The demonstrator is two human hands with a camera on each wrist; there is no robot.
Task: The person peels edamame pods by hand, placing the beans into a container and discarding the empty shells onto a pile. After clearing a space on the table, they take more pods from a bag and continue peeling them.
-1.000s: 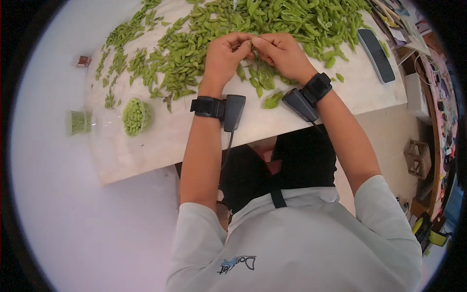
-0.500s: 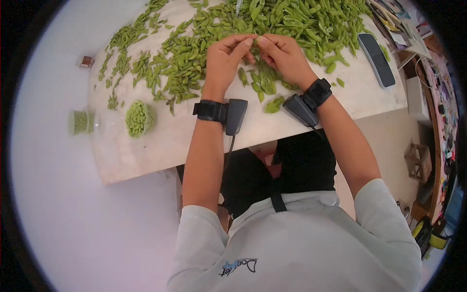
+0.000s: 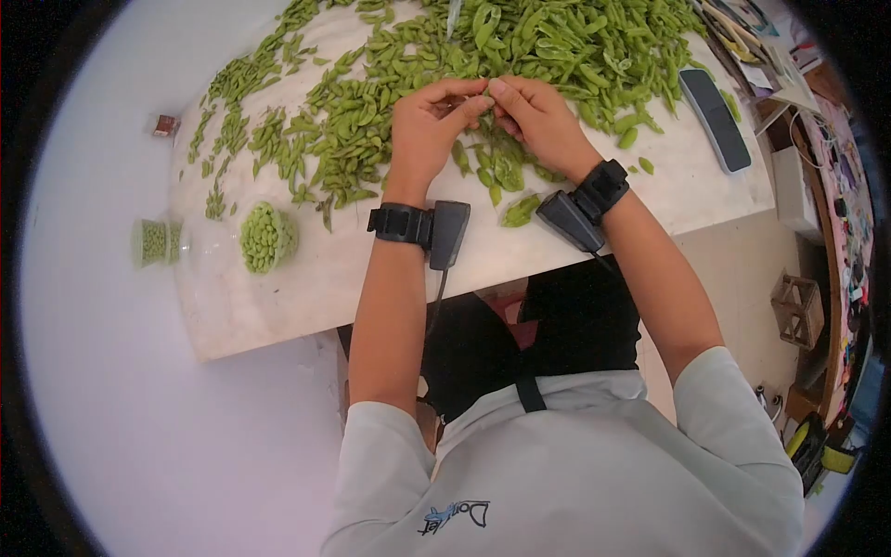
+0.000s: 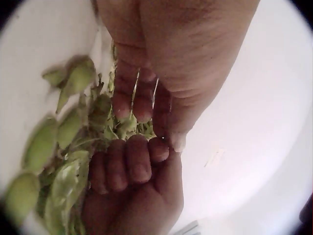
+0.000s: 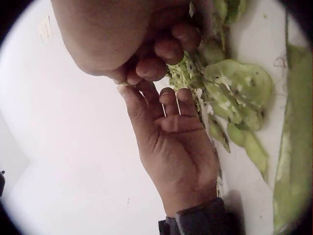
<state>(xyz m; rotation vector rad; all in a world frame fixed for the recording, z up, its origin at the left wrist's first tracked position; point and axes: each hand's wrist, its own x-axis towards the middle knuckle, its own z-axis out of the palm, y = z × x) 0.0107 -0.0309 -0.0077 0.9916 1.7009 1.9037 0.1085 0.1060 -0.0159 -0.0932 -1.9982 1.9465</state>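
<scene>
Fingertip to fingertip, my left hand (image 3: 429,125) and right hand (image 3: 546,121) meet above the table's far part. Thumbs and index fingers pinch a small green soybean pod (image 3: 488,92), mostly hidden by the fingertips. In the left wrist view the right hand's fingers (image 4: 138,164) are curled in, while the left hand's other fingers reach loosely past them. Below and beside the hands lie loose soybean pods (image 3: 506,172), some flat and split. A big heap of pods (image 3: 594,56) spreads beyond the hands.
A clear cup of shelled green beans (image 3: 267,239) stands at the table's left, with another bean-filled container (image 3: 154,241) at its left edge. A phone (image 3: 715,121) lies at the right. Smaller pod piles (image 3: 339,153) cover the left side. Cluttered shelving (image 3: 840,241) runs along the far right.
Both hands stay together at the same spot, with small finger movements; the left thumb lies lower against the right fingertips. The whole head view has shifted slightly.
</scene>
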